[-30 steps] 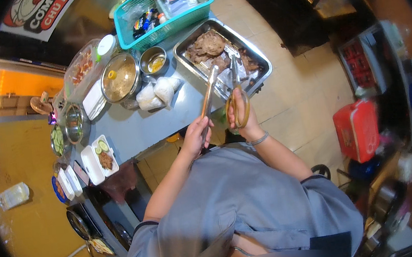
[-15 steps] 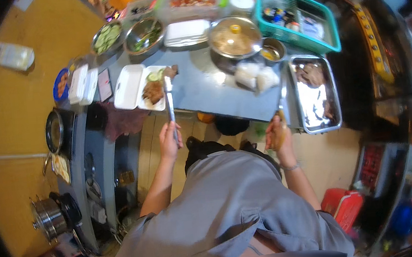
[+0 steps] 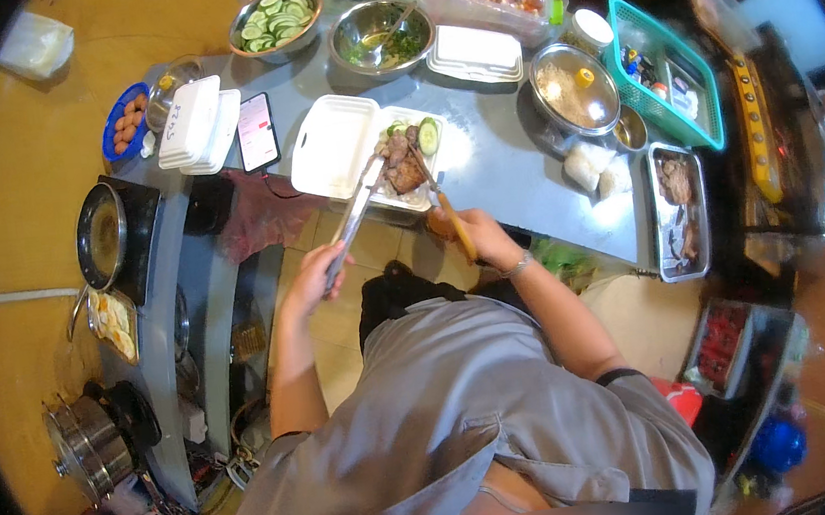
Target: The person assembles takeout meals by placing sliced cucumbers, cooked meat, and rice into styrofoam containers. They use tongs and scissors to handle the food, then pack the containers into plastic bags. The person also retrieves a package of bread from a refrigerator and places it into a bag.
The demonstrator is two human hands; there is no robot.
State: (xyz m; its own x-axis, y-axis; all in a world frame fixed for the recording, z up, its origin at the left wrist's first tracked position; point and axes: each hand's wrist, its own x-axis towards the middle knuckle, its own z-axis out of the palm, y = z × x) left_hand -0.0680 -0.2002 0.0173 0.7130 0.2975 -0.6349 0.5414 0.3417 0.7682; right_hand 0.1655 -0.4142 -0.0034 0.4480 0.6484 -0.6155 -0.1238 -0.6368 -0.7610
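My left hand [image 3: 319, 273] is closed around metal tongs [image 3: 359, 208], whose tips touch the browned meat [image 3: 405, 170] in an open white takeaway box [image 3: 334, 145]. My right hand [image 3: 479, 234] grips yellow-handled scissors [image 3: 464, 236]; their narrow blades reach the same meat from the right, and the fingers partly hide the handles. Cucumber slices [image 3: 429, 136] lie beside the meat. The box stands at the near edge of the grey table, its lid folded out to the left.
Left of the box lie a phone [image 3: 258, 133] and closed takeaway boxes [image 3: 188, 125]. Behind stand bowls of cucumber [image 3: 275, 22] and chopped greens [image 3: 382, 39]. Rightward are a lidded pot [image 3: 575, 90], plastic bags [image 3: 588, 167], a green basket [image 3: 666, 67] and a metal meat tray [image 3: 679, 212].
My right hand has swung left from beside the metal tray to the box, bringing the scissors to the meat. The tongs have tilted and remain at the meat. The view has shifted left.
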